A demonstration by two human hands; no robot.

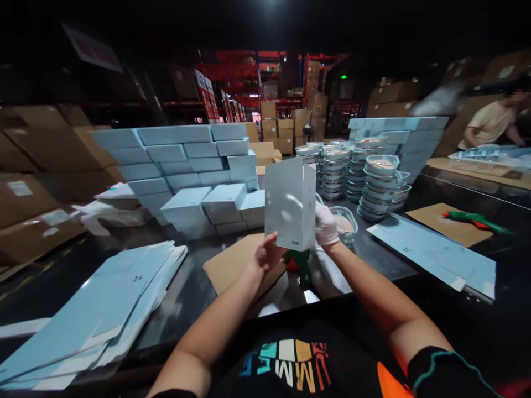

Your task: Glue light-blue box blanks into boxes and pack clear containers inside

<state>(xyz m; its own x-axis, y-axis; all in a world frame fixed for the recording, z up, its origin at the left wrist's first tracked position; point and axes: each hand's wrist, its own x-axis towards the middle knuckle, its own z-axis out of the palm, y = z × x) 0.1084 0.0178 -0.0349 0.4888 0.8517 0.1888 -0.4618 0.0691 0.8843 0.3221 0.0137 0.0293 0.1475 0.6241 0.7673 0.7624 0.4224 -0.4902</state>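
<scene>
Bottom of frame: the person's black shirt with coloured lettering; both forearms reach up toward centre frame.

Lower left: loose heap of flat light-blue box blanks (95, 309) on the dark worktop (194, 298), fanned and overlapping.

Centre: left hand (267, 255), bare, fingers closed on the lower left corner of a pale box (290, 203). Right hand (326, 224), in a white glove, fingers closed on the box's right edge. Box is held upright, clear of the worktop, at centre frame, broad face toward the camera; small printed mark near its lower edge, not legible.

Just below the box: brown cardboard sheet (232, 265) lying flat, and a green-and-red tool (299, 264) partly hidden by the hands; type cannot be told.

Just right of the gloved hand: a clear lidded round container (345, 224) on the worktop.

Lower right: second run of flat blue blanks (435, 254); beyond it another cardboard sheet (450, 224) carrying a green tool (475, 220).

Middle distance, left of centre: stacked wall of closed light-blue boxes (182, 166), several tiers. Right of centre: stacks of round containers (365, 177), with more blue boxes (398, 135) behind.

Far right: another person in a beige shirt (492, 124) at a separate worktop.

Background: brown cartons (286, 130) and red racking, dim
</scene>
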